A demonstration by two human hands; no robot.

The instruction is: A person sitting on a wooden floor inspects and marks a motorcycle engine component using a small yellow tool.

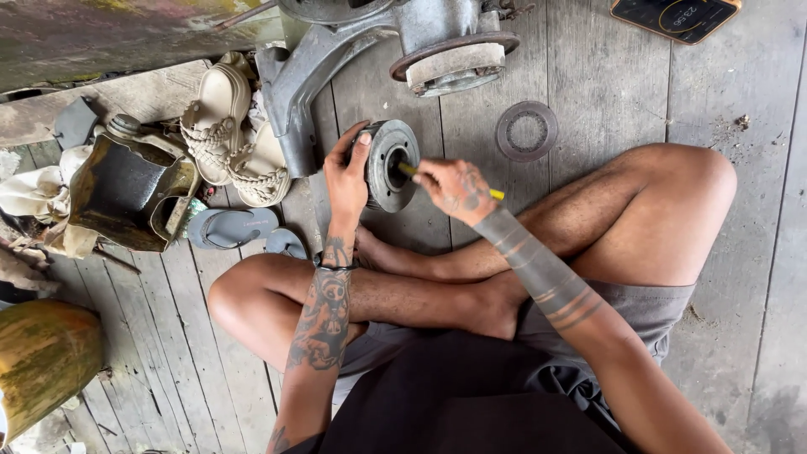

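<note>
I sit cross-legged on a grey plank floor. My left hand grips a round grey metal drum from its left side and holds it on edge. The drum's dark centre hole faces right. My right hand holds a thin yellow tool, whose tip pokes into that hole. A flat metal ring lies on the boards just beyond my right hand.
A grey engine casing with a round hub stands ahead. Beige sandals, grey flip-flops and a dented metal can lie at the left. A green-yellow rounded object is at lower left, a dark device at top right.
</note>
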